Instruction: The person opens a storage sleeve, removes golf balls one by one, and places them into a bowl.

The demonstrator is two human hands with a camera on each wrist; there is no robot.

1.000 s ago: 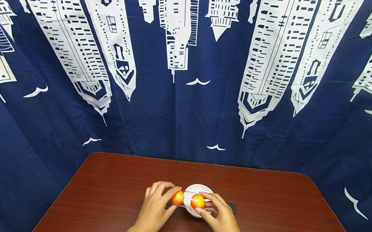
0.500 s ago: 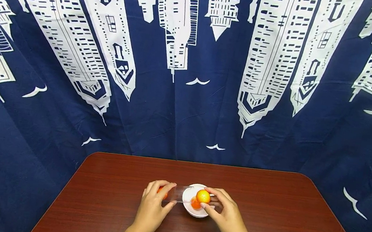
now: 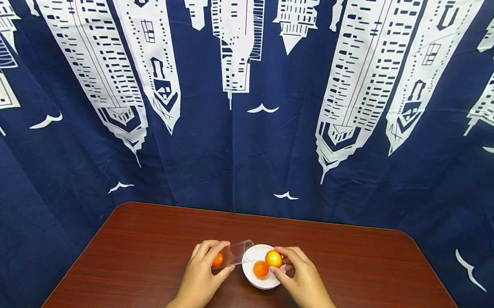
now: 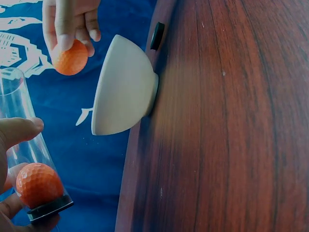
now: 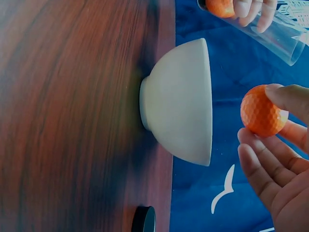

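My left hand (image 3: 203, 278) holds a clear tube (image 3: 238, 252), tilted, its open end over the left rim of a white bowl (image 3: 254, 254). One orange golf ball (image 4: 39, 185) lies inside the tube against its black end cap (image 4: 50, 208). Above the bowl's right side, my right hand (image 3: 305, 284) pinches another orange golf ball (image 3: 273, 259) between thumb and fingers, clear of the tube. A further orange golf ball (image 3: 261, 269) rests in the bowl. The wrist views show the bowl only from its side, hiding the ball within.
A small black cap (image 5: 144, 220) lies on the brown wooden table (image 3: 163, 231), to the right of the bowl; my right hand hides it in the head view. Behind the table hangs a blue cloth (image 3: 264, 166) with white buildings and birds.
My right hand has drawn its golf ball away from the tube, rightward. The ball in the tube has slid left to the capped end, and the tube's open end has tipped up.
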